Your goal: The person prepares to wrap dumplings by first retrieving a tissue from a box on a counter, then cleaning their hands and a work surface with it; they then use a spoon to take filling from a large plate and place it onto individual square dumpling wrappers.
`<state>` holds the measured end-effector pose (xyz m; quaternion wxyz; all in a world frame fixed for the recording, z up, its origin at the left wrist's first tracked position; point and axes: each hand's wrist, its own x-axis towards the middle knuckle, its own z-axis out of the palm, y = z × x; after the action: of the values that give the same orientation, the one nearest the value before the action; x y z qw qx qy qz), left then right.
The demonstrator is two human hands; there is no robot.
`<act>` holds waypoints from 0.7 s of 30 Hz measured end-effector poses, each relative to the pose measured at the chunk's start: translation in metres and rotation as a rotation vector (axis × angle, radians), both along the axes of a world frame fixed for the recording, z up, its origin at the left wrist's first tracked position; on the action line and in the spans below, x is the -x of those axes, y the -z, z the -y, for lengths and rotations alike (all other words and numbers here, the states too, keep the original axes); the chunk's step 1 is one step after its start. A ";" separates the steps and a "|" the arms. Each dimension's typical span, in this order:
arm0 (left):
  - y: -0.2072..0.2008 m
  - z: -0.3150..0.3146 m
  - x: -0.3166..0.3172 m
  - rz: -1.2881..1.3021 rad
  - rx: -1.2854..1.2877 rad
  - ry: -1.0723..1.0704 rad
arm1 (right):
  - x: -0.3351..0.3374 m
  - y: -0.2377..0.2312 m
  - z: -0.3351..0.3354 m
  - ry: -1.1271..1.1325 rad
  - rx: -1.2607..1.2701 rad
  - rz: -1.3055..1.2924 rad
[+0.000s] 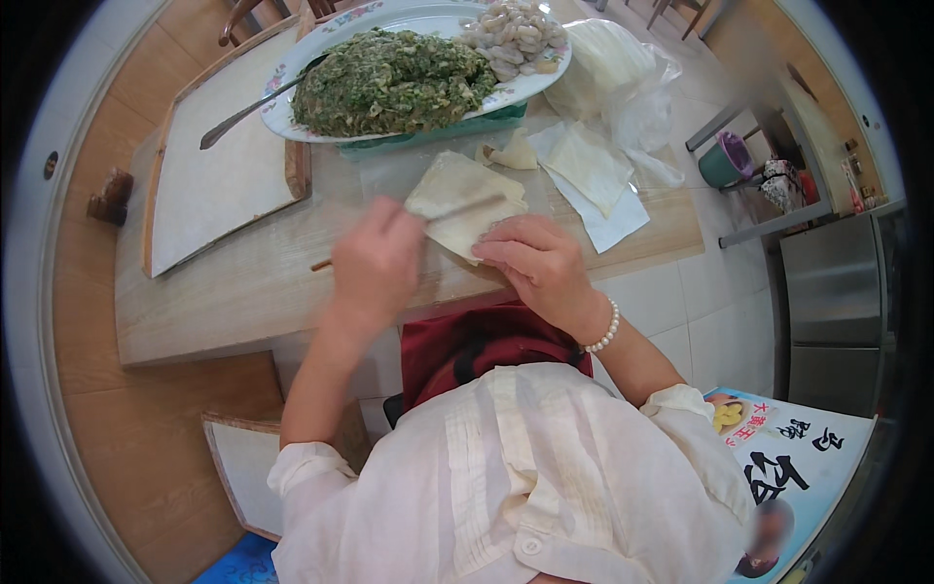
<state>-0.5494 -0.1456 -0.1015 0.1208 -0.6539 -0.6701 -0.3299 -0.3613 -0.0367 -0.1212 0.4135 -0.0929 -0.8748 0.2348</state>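
Note:
My left hand (375, 255), smeared by motion, is closed around a thin stick (462, 206). The far part of the stick lies over a pale square dough wrapper (452, 180), and its brown end pokes out on the other side of my fist. With bent fingers, my right hand (537, 261) pinches the wrapper's near right edge. Whether one sheet or several lie there I cannot tell. Beyond it stands an oval flowered platter (275, 109) heaped with green chopped filling (394, 83) and peeled shrimp (511, 39). A metal spoon (248, 115) rests in the filling.
More wrappers (589, 165) lie on white paper (620, 222) to the right, near a clear plastic bag (613, 78). A small folded wrapper piece (511, 151) sits by the platter. A wood-framed white tray (219, 165) occupies the table's left side. The table (195, 321) ends just before my body.

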 end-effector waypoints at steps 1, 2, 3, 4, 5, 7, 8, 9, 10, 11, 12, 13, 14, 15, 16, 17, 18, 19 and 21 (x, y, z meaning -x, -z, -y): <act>0.002 -0.002 0.003 -0.001 -0.002 -0.030 | 0.000 0.001 -0.001 0.002 -0.005 -0.005; 0.006 -0.002 0.007 0.002 0.002 -0.061 | 0.000 0.003 -0.001 -0.003 -0.018 -0.009; 0.008 -0.002 0.012 0.005 0.005 -0.093 | 0.000 0.004 -0.003 -0.008 -0.031 -0.013; 0.006 -0.003 0.020 0.002 -0.015 -0.184 | 0.000 0.005 -0.003 -0.014 -0.044 -0.018; 0.003 -0.001 0.019 -0.007 -0.018 -0.173 | 0.000 0.005 -0.003 -0.009 -0.040 -0.015; 0.000 0.011 0.008 -0.025 -0.024 -0.150 | 0.000 0.003 -0.001 0.001 -0.033 -0.008; 0.000 0.018 -0.006 -0.029 -0.023 -0.072 | 0.000 0.002 0.000 0.009 -0.034 -0.010; 0.002 0.023 -0.008 0.006 -0.011 -0.072 | 0.000 0.002 0.001 0.017 -0.035 -0.011; 0.007 0.027 -0.009 0.042 0.000 -0.072 | 0.000 0.002 0.002 0.025 -0.036 -0.012; 0.012 0.029 -0.010 0.079 0.017 -0.071 | 0.000 0.002 0.003 0.026 -0.038 -0.014; 0.015 0.027 0.002 0.066 -0.030 -0.139 | 0.001 0.003 0.002 0.027 -0.039 -0.017; 0.016 0.031 0.005 0.058 -0.037 -0.194 | 0.001 0.003 0.003 0.028 -0.041 -0.019; 0.014 0.032 0.007 0.049 -0.052 -0.248 | 0.001 0.003 0.003 0.031 -0.041 -0.016; 0.012 0.032 0.007 0.039 -0.067 -0.303 | 0.001 0.003 0.003 0.034 -0.041 -0.013; 0.011 0.034 0.001 0.029 -0.044 -0.247 | 0.000 0.003 0.003 0.037 -0.042 -0.011; 0.011 0.037 -0.012 0.021 -0.020 -0.192 | 0.001 0.002 0.003 0.033 -0.041 -0.009; 0.011 0.039 -0.020 0.012 0.004 -0.138 | 0.001 0.002 0.003 0.029 -0.041 -0.008; 0.012 0.037 -0.012 0.011 -0.001 -0.182 | 0.001 0.002 0.003 0.025 -0.041 -0.006; 0.012 0.032 0.010 0.009 -0.004 -0.264 | 0.001 0.000 0.002 0.028 -0.052 -0.005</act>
<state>-0.5592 -0.1774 -0.1137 0.1613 -0.5581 -0.7503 -0.3155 -0.3620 -0.0390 -0.1216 0.4211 -0.0937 -0.8782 0.2065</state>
